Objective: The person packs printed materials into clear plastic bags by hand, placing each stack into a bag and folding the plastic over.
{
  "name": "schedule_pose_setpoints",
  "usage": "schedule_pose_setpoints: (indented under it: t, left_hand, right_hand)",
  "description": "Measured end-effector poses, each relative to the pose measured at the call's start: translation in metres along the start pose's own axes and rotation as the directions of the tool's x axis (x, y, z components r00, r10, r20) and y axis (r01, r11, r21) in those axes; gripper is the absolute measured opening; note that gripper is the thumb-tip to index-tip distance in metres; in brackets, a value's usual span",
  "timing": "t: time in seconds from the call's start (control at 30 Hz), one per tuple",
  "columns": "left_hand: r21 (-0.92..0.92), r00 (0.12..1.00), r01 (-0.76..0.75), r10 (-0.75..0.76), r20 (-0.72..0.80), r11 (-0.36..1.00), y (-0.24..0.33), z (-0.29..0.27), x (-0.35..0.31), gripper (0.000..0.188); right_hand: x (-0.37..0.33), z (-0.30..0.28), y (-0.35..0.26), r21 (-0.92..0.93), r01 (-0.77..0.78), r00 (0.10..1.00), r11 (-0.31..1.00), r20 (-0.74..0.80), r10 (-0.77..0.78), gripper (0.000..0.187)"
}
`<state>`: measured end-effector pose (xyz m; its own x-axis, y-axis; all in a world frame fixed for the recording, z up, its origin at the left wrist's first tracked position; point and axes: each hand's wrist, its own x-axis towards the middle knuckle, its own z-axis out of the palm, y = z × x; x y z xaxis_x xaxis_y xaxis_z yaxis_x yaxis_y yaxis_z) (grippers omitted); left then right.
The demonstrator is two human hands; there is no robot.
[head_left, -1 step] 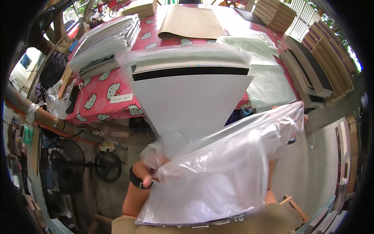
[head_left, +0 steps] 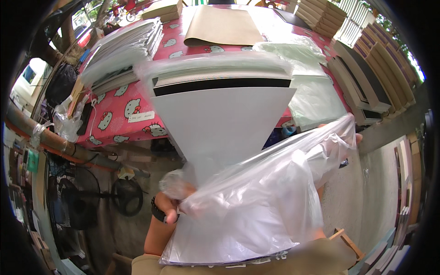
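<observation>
A large clear plastic bag point(head_left: 256, 220) spreads over my lap, its mouth stretched wide on a slant. My left hand point(head_left: 168, 208), with a dark band at the wrist, is closed on the bunched left edge of the bag. Seen through the film at the upper right corner, my right hand point(head_left: 341, 135) grips the other side of the mouth. A big white board point(head_left: 224, 119) slopes from the table edge down to the bag; its lower end shows through or behind the film, and I cannot tell which. Behind it stands a stack of boards point(head_left: 220, 75) partly wrapped in plastic.
A pink patterned cloth point(head_left: 123, 133) covers the table. On it lie a wrapped stack point(head_left: 123, 46), a brown sheet point(head_left: 224, 27) and clear bags point(head_left: 316, 98). Long board bundles point(head_left: 366, 78) lean at right. A pipe point(head_left: 59, 142) and a black fan point(head_left: 78, 197) are at left.
The right part of the bag's mouth has been pulled slightly, and the film's folds have shifted. My left hand keeps nearly the same place; the white board stays about where it was.
</observation>
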<state>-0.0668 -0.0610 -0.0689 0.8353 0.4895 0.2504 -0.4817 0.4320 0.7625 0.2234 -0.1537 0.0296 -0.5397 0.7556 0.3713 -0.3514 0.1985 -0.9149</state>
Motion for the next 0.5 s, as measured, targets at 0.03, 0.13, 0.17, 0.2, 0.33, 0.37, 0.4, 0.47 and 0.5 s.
schedule_pose_setpoints:
  t: [0.03,0.13,0.17,0.2,0.33,0.37,0.4,0.47,0.5]
  left_hand:
    - [-0.007,0.992,-0.109,0.11,0.062,0.994,0.001,-0.006,0.002,0.041]
    - [-0.218,0.911,-0.402,0.365,-0.191,0.889,0.01,-0.017,0.026,0.037]
    - [-0.183,0.867,-0.464,0.402,-0.295,0.867,0.022,-0.018,0.026,0.036]
    - [-0.15,0.829,-0.501,0.423,-0.366,0.853,0.032,-0.018,0.026,0.035]
    - [0.048,0.893,-0.356,0.355,-0.276,0.933,0.076,-0.007,0.046,0.032]
    - [0.15,0.919,-0.287,0.316,-0.236,0.946,0.081,-0.003,0.057,0.032]
    - [0.271,0.933,-0.235,0.294,-0.206,0.934,0.084,0.003,0.069,0.032]
    - [0.63,0.821,-0.073,0.405,-0.401,0.773,0.085,0.018,0.087,0.03]
    - [0.766,0.712,0.084,0.499,-0.494,0.638,0.083,0.023,0.097,0.028]
  right_hand:
    - [0.0,0.002,0.002,-0.012,-0.076,0.995,0.997,0.057,0.077,0.047]
    - [-0.005,0.009,0.024,-0.016,-0.275,0.886,0.961,0.384,0.26,0.058]
    - [-0.003,0.007,0.038,0.004,-0.295,0.832,0.956,0.493,0.254,0.061]
    - [-0.003,0.004,0.046,0.032,-0.283,0.813,0.958,0.538,0.222,0.064]
    - [-0.039,-0.013,0.028,-0.021,0.289,0.94,0.957,-0.182,-0.288,0.037]
    - [-0.043,-0.019,0.014,-0.107,0.262,0.873,0.959,-0.396,-0.283,0.032]
    - [-0.041,-0.022,-0.008,-0.173,0.209,0.76,0.963,-0.591,-0.271,0.026]
    - [-0.031,-0.03,-0.029,-0.348,-0.069,0.497,0.935,-0.824,-0.27,0.02]
    - [-0.019,-0.03,-0.033,-0.449,-0.23,0.355,0.863,-0.865,-0.355,0.019]
